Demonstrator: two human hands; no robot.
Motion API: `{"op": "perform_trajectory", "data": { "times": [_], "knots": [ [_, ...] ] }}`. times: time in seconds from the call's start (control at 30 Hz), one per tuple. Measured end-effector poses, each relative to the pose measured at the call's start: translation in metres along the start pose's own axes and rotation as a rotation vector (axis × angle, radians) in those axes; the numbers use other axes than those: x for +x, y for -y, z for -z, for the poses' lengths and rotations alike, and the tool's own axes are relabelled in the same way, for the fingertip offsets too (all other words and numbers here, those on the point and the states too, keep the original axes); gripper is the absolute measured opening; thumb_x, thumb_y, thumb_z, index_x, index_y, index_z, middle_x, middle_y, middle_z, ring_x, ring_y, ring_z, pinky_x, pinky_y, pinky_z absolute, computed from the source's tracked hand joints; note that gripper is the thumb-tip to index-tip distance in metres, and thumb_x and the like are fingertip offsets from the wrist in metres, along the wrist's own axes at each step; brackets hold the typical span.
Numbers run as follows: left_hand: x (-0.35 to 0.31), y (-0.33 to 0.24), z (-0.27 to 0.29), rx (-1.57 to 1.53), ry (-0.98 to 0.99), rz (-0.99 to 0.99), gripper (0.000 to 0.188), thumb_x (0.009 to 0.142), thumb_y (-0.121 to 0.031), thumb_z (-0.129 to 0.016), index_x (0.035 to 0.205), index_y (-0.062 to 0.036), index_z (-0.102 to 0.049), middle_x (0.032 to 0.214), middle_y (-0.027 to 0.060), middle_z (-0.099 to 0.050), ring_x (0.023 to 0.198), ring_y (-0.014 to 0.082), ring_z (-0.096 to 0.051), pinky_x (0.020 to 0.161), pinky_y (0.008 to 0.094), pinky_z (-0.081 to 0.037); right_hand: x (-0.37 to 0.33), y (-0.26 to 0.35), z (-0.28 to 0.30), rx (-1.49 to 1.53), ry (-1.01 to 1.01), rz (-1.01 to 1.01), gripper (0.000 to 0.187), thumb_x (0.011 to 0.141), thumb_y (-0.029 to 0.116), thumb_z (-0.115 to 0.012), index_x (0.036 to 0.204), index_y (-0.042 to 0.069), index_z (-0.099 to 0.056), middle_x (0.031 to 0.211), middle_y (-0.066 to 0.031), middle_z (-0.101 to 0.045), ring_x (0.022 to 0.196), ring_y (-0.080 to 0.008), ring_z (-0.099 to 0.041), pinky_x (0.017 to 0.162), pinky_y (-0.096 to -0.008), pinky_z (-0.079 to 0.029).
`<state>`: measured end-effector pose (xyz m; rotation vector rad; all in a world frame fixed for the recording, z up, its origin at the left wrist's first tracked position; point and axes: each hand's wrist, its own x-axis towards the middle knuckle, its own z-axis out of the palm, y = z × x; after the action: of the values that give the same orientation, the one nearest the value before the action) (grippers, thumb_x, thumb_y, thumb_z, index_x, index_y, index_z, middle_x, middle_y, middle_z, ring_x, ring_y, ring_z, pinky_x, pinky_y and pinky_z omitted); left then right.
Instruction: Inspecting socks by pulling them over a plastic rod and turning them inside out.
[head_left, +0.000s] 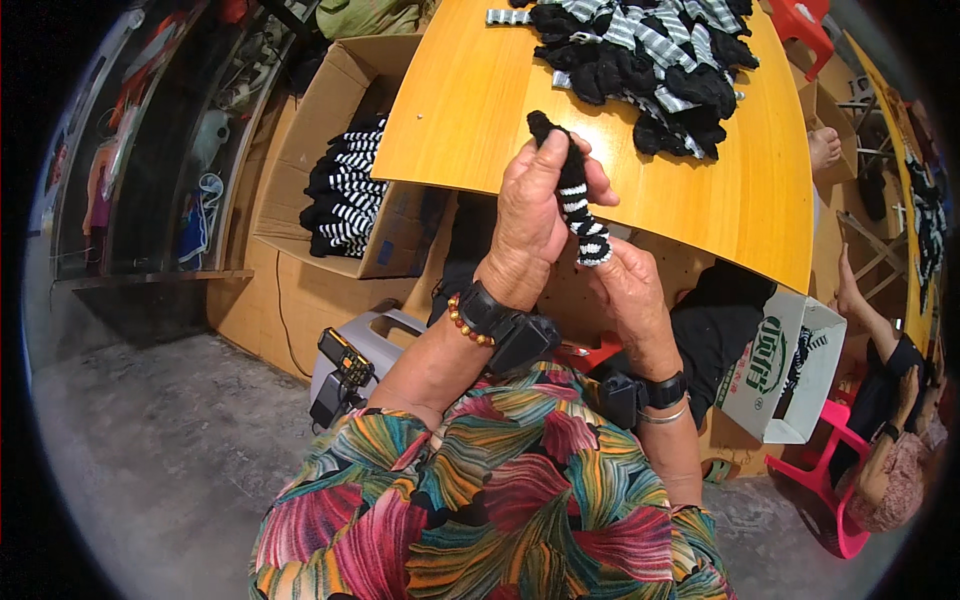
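In front of me, just off the near edge of the table, I hold a narrow knitted piece [573, 190], black at its upper end and banded black and white lower down. My left hand [535, 200] is closed around its black part, thumb on top. At the lower striped end, my right hand [630, 285] pinches the knit between thumb and fingers. The piece looks folded or rolled, so its full shape is hidden. On the far part of the yellow table [460, 120] lies a heap of black knitted pieces [640, 60] with grey-and-white striped bands.
Left of the table, a cardboard box [290, 200] holds stacked black-and-white striped knits [345, 195]. A white carton [775, 375] stands under the right side, near a pink stool [825, 480] and another person [895, 470]. A grey plastic object [385, 325] is by my left forearm.
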<state>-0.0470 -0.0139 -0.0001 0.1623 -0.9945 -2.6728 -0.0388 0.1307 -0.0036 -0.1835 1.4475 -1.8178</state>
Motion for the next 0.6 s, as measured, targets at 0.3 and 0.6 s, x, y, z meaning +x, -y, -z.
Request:
{"op": "perform_trajectory", "data": {
  "times": [0.3,0.6],
  "knots": [
    [0.004,0.005,0.007,0.088,0.052,-0.068,0.026,0.090,-0.029,-0.045,0.081,-0.0047,-0.051,0.068,0.0113,-0.058,0.060,0.0230,-0.060,0.059,0.0369,-0.052,0.005,-0.007,0.009,-0.493,-0.095,0.263,0.024,0.088,0.019,-0.050,0.078,-0.003,-0.053,0.059,0.0023,-0.040,0.057,-0.0066,-0.036,0.048,-0.0242,-0.033],
    [0.005,0.003,0.009,-0.069,-0.009,-0.016,0.028,0.091,-0.031,-0.044,0.087,-0.0048,-0.053,0.073,0.0109,-0.059,0.070,0.0259,-0.061,0.066,0.0399,-0.052,0.007,-0.002,0.006,-0.354,-0.080,0.209,0.023,0.088,0.017,-0.050,0.077,-0.003,-0.053,0.057,0.0012,-0.041,0.056,-0.0068,-0.036,0.048,-0.0245,-0.033]
  ]
}}
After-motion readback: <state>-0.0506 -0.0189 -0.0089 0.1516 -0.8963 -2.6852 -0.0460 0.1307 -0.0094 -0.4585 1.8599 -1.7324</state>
